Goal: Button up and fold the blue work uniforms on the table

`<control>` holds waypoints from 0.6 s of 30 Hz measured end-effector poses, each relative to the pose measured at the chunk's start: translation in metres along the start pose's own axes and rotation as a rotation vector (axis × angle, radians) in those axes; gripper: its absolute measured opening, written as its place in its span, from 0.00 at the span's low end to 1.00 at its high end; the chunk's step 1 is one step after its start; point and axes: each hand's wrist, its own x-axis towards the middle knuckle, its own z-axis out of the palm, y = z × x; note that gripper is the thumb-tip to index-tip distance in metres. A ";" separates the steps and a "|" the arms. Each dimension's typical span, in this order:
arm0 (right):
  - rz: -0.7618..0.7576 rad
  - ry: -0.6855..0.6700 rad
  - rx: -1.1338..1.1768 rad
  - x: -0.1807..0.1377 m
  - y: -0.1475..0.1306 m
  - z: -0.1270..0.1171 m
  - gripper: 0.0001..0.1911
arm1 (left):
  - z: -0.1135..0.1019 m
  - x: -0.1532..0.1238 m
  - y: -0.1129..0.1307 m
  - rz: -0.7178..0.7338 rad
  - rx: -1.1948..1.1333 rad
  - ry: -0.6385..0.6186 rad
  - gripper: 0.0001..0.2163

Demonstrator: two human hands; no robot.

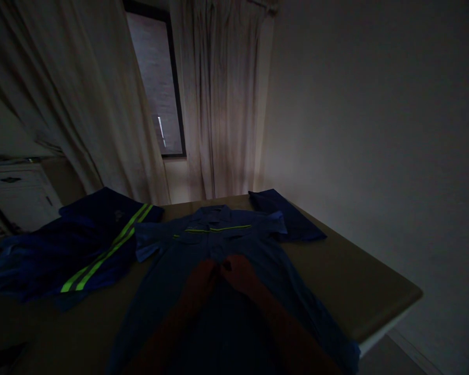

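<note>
Two bare forearms reach up from the near edge of the view, and their hands meet at the middle of a blue cloth work garment [219,245] with a thin yellow-green reflective stripe across the chest. The left hand [205,273] and the right hand [240,273] sit side by side, nearly touching, on the front of the garment just below the chest stripe, about where its centre closure runs. Both rest on the cloth with fingers pointing away from the person, but the room is too dim to tell whether they lie flat or pinch the fabric.

The garment is spread flat, front up, along the olive-brown bench [355,281], collar at the far end, short sleeves out to either side.

To the left of it, overlapping its sleeve, lies a rumpled heap of dark blue clothing with broad neon yellow-green bands [82,245]. Beside the far right sleeve sits a folded dark blue cloth [285,213], near the bench's back corner.

Beyond the bench hang pale, gathered curtains [219,104], parted over a dark-framed window [156,83]. A white cabinet [15,192] stands at far left, and a plain wall fills the right.
</note>
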 end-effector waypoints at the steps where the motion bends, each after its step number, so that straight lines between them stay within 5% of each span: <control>1: -0.022 0.018 0.000 0.000 0.000 0.001 0.11 | 0.000 -0.002 0.001 -0.007 0.000 0.013 0.09; 18: -0.066 0.014 -0.022 -0.005 -0.003 -0.002 0.10 | 0.001 -0.005 0.004 -0.006 -0.046 -0.014 0.08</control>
